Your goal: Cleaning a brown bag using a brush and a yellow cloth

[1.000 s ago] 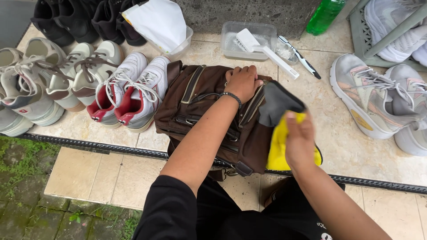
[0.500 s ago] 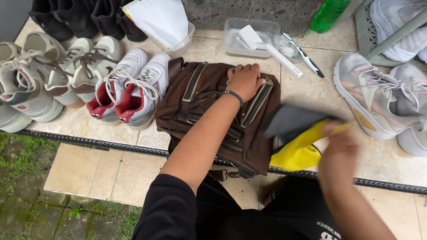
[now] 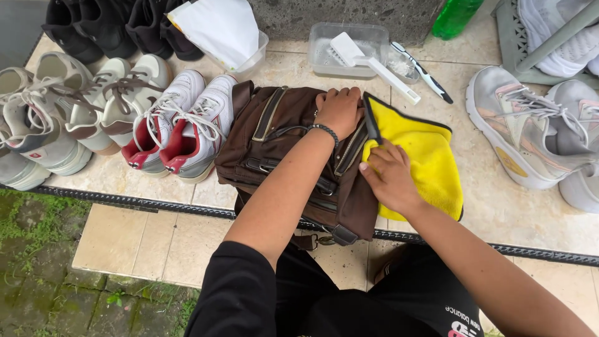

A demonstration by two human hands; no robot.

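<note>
- Brown bag point(image 3: 281, 143) lies flat on the tiled ledge point(image 3: 493, 206), just in front of the person's knees, with its straps and zip pockets facing up.
- Left hand point(image 3: 340, 111) rests palm down on the bag's far end, fingers curled over the edge and pressing it in place; a dark beaded bracelet point(image 3: 324, 131) sits on that wrist.
- Right hand point(image 3: 390, 178) lies on a yellow cloth point(image 3: 424, 162), fingers bent and pressing the cloth's near corner against the bag's right side.
- The cloth has a dark edge and spreads over the tiles to the right of the bag, touching it.
- A pair of white-and-red sneakers point(image 3: 181, 125) stands just left of the bag, with beige shoes point(image 3: 75, 106) further left and black shoes point(image 3: 112, 25) behind them.
- Beyond the bag a clear plastic tub point(image 3: 324, 43) holds a white brush point(image 3: 374, 62); a toothbrush point(image 3: 421, 72) lies beside it.
- Grey sneakers point(image 3: 536, 137) stand to the right, well apart from the cloth.
- A green bottle point(image 3: 455, 15) stands at the wall.
</note>
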